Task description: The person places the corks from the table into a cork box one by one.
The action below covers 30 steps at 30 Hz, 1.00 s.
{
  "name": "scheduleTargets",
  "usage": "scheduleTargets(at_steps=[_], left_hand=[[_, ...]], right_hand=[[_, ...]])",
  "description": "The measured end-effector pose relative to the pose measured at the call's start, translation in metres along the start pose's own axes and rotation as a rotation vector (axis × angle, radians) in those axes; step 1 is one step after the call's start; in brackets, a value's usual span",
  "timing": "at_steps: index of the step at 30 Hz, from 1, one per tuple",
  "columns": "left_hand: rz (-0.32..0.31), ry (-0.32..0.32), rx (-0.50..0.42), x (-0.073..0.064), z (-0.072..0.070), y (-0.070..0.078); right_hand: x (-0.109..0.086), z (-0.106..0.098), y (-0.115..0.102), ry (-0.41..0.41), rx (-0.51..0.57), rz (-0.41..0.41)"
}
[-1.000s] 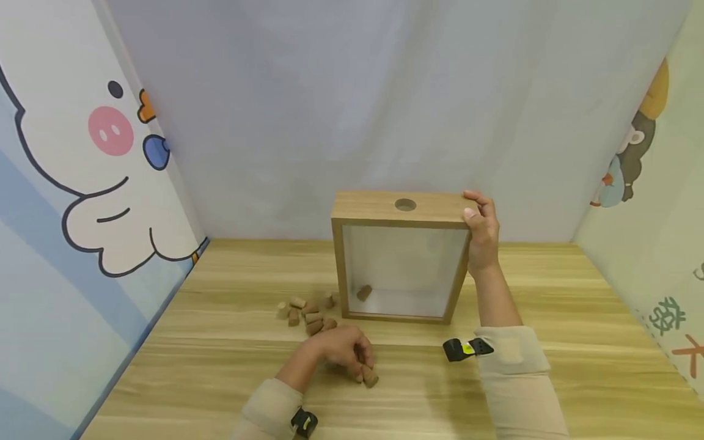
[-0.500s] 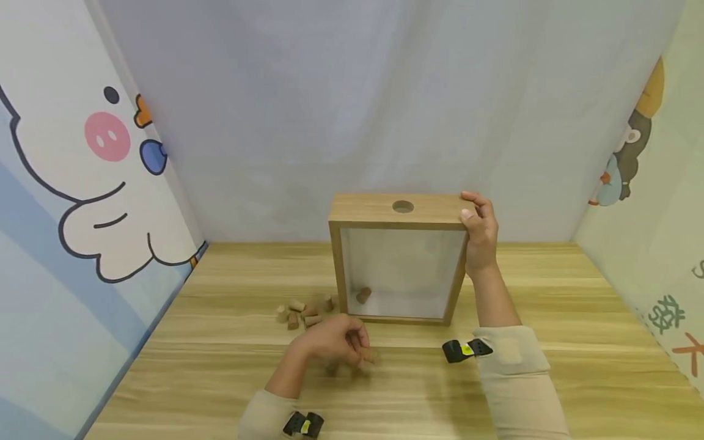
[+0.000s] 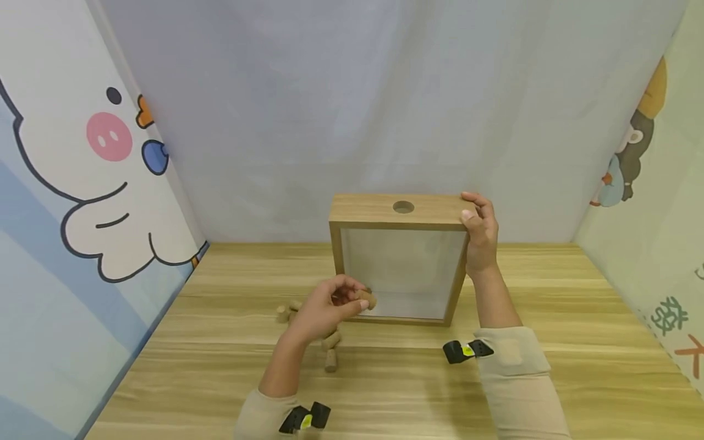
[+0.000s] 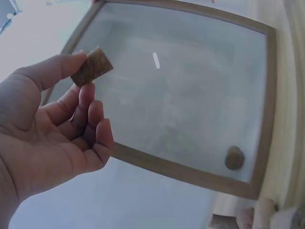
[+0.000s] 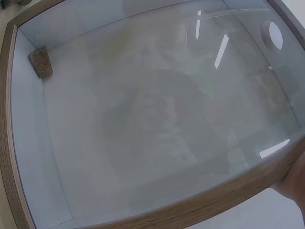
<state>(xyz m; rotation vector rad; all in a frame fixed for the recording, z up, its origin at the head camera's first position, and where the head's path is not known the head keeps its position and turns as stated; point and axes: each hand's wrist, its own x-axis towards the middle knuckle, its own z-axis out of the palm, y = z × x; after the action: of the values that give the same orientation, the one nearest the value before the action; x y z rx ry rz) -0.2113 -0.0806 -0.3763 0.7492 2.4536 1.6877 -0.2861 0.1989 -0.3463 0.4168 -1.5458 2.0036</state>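
Observation:
A cork stopper is pinched between the thumb and fingertips of my left hand, raised in front of the lower left of a wooden shadow box. The box stands upright, with a clear front pane and a round hole in its top. Inside, another cork lies in a bottom corner; my left hand mostly covers it in the head view. My right hand grips the box's upper right corner, thumb on the front edge and fingers over the top.
Several loose corks lie on the wood-grain table left of the box, partly hidden by my left hand and forearm. A grey curtain hangs behind the table. Printed cartoon panels stand at both sides.
My left hand has picked up a cork from the table in front of the box and lifted it up toward the pane. The right hand and the box stay in place.

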Motion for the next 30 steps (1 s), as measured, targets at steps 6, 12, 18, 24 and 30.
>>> scheduleTargets(at_steps=[6,12,18,24,30], left_hand=[[0.041,0.162,-0.028,0.009,-0.002,0.024],[0.129,0.218,-0.005,0.023,-0.012,0.054],[0.115,0.268,-0.059,0.044,-0.019,0.077],[0.101,0.335,-0.064,0.067,-0.022,0.096],[0.096,0.357,-0.069,0.085,-0.017,0.114]], right_hand=[[0.0,-0.001,0.0,-0.01,0.01,0.01],[0.002,-0.002,0.0,-0.023,0.0,0.011],[0.001,-0.003,-0.001,-0.014,0.012,0.025],[0.002,-0.002,-0.001,-0.028,0.03,0.033],[0.002,-0.001,-0.001,-0.033,0.028,0.037]])
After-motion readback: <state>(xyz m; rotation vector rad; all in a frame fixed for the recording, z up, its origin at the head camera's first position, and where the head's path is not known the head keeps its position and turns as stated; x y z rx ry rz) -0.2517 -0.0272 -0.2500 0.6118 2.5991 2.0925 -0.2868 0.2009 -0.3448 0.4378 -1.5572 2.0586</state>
